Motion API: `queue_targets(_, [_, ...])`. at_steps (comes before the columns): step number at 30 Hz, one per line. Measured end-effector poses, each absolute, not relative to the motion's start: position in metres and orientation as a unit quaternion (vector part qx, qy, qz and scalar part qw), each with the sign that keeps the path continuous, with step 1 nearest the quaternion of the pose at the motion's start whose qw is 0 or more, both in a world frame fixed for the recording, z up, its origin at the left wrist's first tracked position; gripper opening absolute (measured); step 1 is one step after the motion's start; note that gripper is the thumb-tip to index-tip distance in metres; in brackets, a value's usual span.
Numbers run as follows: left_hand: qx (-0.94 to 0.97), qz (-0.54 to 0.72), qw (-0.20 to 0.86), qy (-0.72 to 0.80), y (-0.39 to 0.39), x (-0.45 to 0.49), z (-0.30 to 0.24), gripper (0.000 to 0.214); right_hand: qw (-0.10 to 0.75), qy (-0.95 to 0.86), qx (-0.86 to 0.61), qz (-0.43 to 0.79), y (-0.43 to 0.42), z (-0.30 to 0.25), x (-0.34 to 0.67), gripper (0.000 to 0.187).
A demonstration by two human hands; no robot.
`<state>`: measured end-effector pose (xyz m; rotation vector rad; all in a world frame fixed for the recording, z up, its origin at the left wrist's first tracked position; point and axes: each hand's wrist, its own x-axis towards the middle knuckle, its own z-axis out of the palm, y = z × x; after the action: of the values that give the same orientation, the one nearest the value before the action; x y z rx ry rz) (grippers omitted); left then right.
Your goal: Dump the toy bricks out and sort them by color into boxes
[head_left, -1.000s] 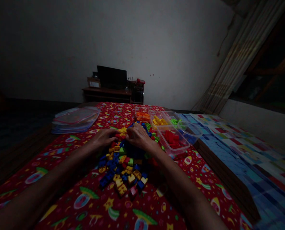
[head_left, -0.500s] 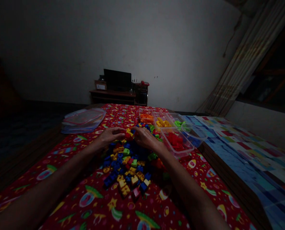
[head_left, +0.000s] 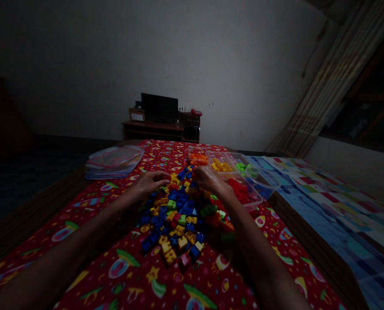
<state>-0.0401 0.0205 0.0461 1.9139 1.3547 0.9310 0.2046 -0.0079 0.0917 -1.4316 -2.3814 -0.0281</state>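
A mixed pile of toy building bricks [head_left: 179, 213] in blue, yellow, green, red and orange lies on the red patterned cloth in front of me. My left hand [head_left: 150, 184] is at the pile's far left edge, its fingers bent and apart from the thumb, with nothing visible between them. Over the far right side of the pile is my right hand [head_left: 211, 180], fingers drawn together and pointing down. What its fingertips hold, if anything, is hidden in the dim light. The hands are apart, with yellow and blue bricks showing between them.
Clear boxes at the back right hold sorted bricks: orange [head_left: 198, 159], yellow [head_left: 221, 165], green [head_left: 243, 168], red [head_left: 239, 190] and blue [head_left: 259, 188]. Stacked plastic lids [head_left: 114, 162] lie at the back left. A monitor [head_left: 159, 107] stands by the wall.
My right hand has moved right, away from my left hand, uncovering bricks in the middle of the pile. My left hand has stayed in nearly the same place.
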Motion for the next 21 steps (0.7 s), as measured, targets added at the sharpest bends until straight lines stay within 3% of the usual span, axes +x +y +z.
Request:
queue_targets(5, [0.776, 0.265, 0.253, 0.513, 0.020, -0.049, 0.053, 0.048, 0.089, -0.752, -0.651, -0.051, -0.003, 0.115, 0.256, 0.019])
queue_targets(10, [0.804, 0.210, 0.205, 0.518, 0.014, -0.049, 0.062, 0.047, 0.024, -0.680, -0.732, -0.012, 0.000, 0.121, 0.294, 0.022])
queue_targets(17, [0.822, 0.199, 0.121, 0.520, 0.030, -0.071, 0.049, 0.062, 0.111, -0.752, -0.647, -0.061, 0.002, 0.119, 0.272, 0.025])
queue_targets(21, [0.815, 0.218, 0.081, 0.531, 0.042, -0.078, 0.032, 0.075, 0.073, -0.813, -0.577, -0.021, -0.002, 0.108, 0.230, 0.024])
